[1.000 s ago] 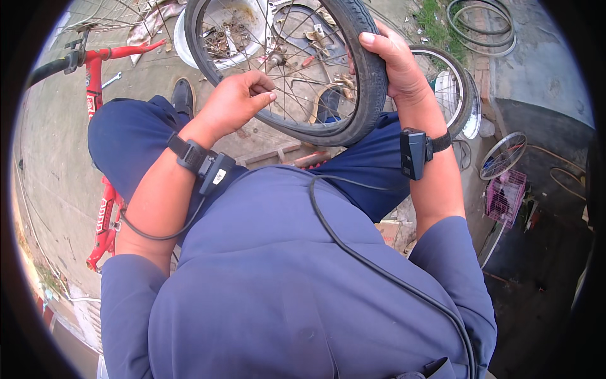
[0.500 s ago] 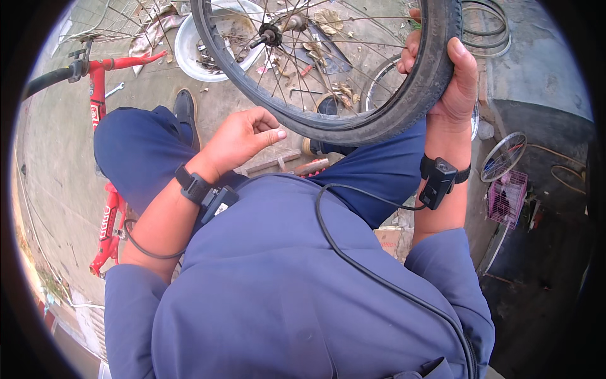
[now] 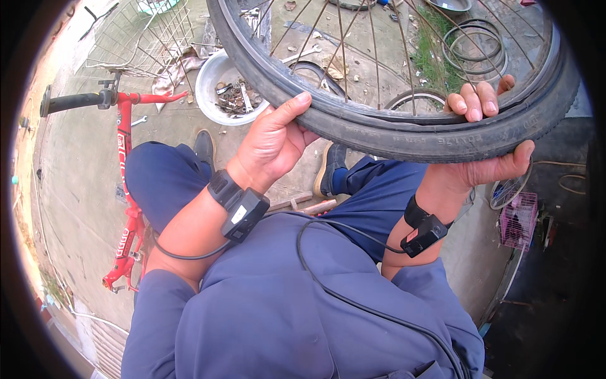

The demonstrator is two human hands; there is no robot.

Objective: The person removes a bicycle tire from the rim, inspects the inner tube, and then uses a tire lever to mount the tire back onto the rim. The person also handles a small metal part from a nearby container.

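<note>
Left hand (image 3: 271,148), head view: pinching the tyre (image 3: 404,142); right hand (image 3: 470,174): wrapping its near edge. I am logging one spoked wheel (image 3: 350,110), held right of a red bicycle frame (image 3: 130,227), tyre mostly fitted, seating near the right hand possibly remaining. Round, without long axis, it is facing up, near arc running left to right.

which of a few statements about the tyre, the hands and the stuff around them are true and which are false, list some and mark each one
1. The left hand and right hand both touch the tyre. True.
2. The red bike frame is at the picture's right. False: the red bike frame is at the left.
3. Metal parts lie in the pale basin. True.
4. The wire cage is green. False: the wire cage is pink.
5. The right hand's fingers come over the tyre's inner edge. True.
</note>
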